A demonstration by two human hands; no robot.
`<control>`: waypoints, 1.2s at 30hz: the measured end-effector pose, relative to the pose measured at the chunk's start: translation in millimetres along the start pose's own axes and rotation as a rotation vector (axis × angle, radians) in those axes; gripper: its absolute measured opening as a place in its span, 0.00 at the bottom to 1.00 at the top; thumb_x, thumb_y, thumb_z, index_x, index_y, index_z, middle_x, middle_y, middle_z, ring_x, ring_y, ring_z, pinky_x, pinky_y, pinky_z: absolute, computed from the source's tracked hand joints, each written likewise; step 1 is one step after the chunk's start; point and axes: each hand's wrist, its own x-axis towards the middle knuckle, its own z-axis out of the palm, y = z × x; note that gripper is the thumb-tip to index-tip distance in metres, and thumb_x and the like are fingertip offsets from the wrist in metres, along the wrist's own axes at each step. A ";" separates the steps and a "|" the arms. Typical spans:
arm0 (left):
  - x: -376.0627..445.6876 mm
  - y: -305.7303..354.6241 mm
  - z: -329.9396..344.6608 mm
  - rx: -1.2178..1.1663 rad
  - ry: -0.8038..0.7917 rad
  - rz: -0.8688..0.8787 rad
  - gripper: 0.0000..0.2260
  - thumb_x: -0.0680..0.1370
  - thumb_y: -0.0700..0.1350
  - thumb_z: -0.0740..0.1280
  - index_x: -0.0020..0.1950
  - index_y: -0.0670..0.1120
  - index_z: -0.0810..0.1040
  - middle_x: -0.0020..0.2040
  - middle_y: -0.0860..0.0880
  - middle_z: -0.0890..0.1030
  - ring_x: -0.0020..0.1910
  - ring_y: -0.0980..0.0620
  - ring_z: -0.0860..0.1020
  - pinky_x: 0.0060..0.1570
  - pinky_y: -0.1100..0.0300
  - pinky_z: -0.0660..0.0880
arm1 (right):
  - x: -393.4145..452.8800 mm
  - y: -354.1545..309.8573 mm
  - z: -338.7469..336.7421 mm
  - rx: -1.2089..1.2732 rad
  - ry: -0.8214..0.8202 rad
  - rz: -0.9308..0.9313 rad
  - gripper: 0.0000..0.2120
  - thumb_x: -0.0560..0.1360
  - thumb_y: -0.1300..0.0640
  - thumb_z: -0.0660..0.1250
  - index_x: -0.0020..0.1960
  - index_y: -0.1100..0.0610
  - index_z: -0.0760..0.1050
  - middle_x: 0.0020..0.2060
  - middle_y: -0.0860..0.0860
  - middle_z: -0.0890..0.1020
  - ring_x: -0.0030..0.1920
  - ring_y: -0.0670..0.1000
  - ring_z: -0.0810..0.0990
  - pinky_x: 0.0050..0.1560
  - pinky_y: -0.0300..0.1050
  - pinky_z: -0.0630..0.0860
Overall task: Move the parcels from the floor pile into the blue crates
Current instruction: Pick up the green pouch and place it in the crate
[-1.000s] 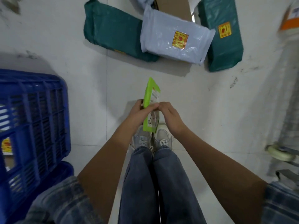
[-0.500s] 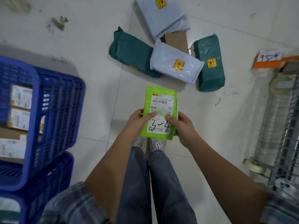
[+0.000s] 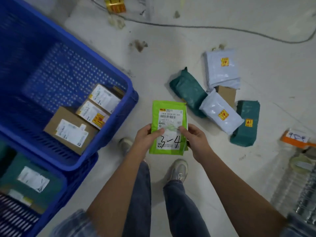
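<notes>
The green parcel (image 3: 168,127) now faces label-up rather than edge-on. The feet stand apart — view shifted left, exposing the upper blue crate (image 3: 109,134) interior and its boxes (image 3: 71,129).

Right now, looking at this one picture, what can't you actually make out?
- Small print on the green parcel label: too small, partly under both thumbs; only handwritten "3-4" reads.
- Brown box in the floor pile: mostly covered by the grey bags.
- Lower blue crate: cut off by the left edge and overlapped by the upper crate.
- Orange tag: writing blurred.
- Wire rack at right: blurred, cut off.
</notes>
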 end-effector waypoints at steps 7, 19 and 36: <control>-19.4 64.4 -102.2 -0.228 0.078 -0.020 0.05 0.75 0.44 0.69 0.50 0.51 0.81 0.50 0.49 0.84 0.49 0.48 0.83 0.51 0.51 0.79 | -6.1 -64.7 123.8 -0.123 -0.135 -0.017 0.09 0.74 0.62 0.68 0.53 0.61 0.79 0.45 0.56 0.84 0.40 0.54 0.82 0.36 0.41 0.80; -12.4 46.2 -245.3 -0.277 0.559 -0.025 0.09 0.77 0.39 0.66 0.56 0.37 0.77 0.51 0.42 0.80 0.51 0.44 0.79 0.55 0.48 0.77 | 28.8 -43.1 307.1 -0.845 -0.363 -0.309 0.08 0.75 0.64 0.66 0.53 0.63 0.79 0.43 0.54 0.81 0.44 0.53 0.80 0.48 0.47 0.79; 34.1 -46.8 -278.3 0.856 0.562 -0.431 0.28 0.79 0.38 0.59 0.76 0.38 0.50 0.71 0.37 0.60 0.66 0.41 0.67 0.51 0.56 0.74 | 70.0 84.9 386.6 -1.543 -0.556 -0.325 0.17 0.75 0.64 0.61 0.62 0.59 0.76 0.56 0.60 0.80 0.53 0.59 0.79 0.46 0.43 0.73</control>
